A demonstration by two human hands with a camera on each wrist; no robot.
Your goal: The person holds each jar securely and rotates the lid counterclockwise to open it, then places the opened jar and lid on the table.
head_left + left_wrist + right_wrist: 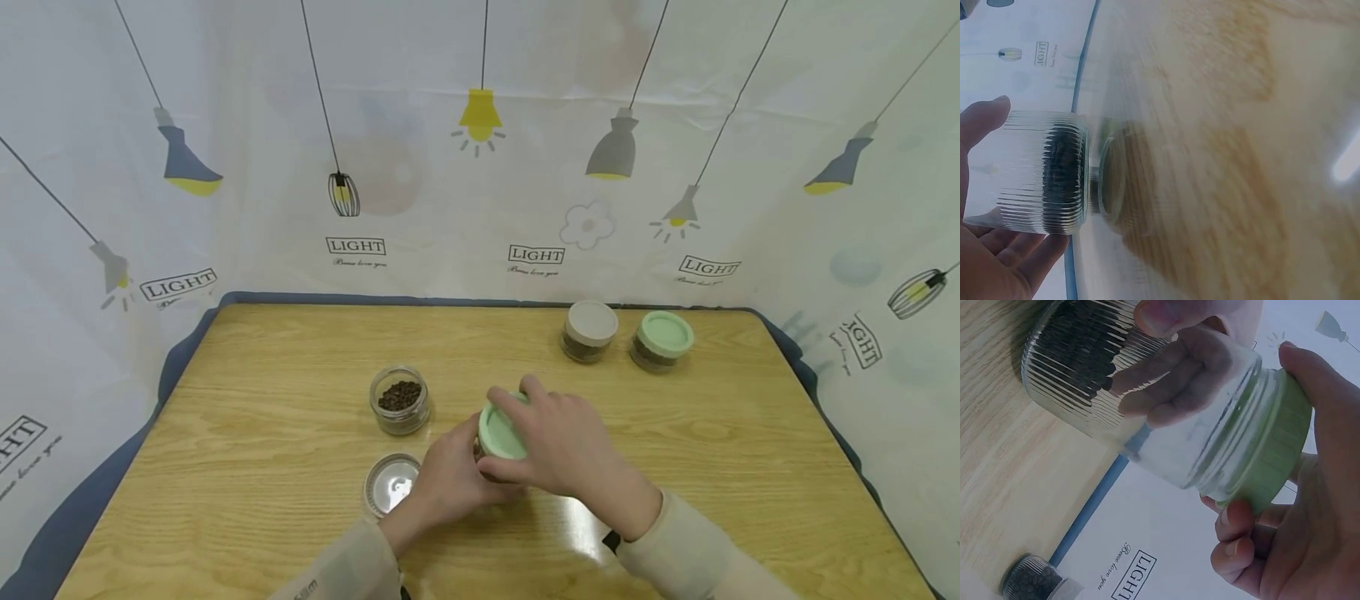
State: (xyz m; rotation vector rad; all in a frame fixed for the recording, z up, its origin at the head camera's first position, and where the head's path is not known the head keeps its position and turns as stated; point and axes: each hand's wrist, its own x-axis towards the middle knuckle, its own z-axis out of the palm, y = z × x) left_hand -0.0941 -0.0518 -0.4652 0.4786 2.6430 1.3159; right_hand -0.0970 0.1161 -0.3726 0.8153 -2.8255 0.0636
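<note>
Above the table, my left hand [457,475] holds a ribbed glass jar [1166,453] around its side. Dark brown granules, looking like coffee beans, fill its lower part. My right hand [573,437] grips the jar's light green lid [501,432] at its edge, with thumb and fingers around the rim. The lid sits at the jar's mouth; whether it is fully tight I cannot tell. To the left stands a lidless glass jar [390,423] with similar dark granules. Beside my left hand a pale round lid [388,482] lies on the table, partly hidden by that hand.
At the back right of the wooden table [750,467] stand two closed jars with dark contents, one with a whitish lid [592,322], one with a green lid [666,334]. A white curtain [450,267] printed with lamps surrounds the table's back and sides.
</note>
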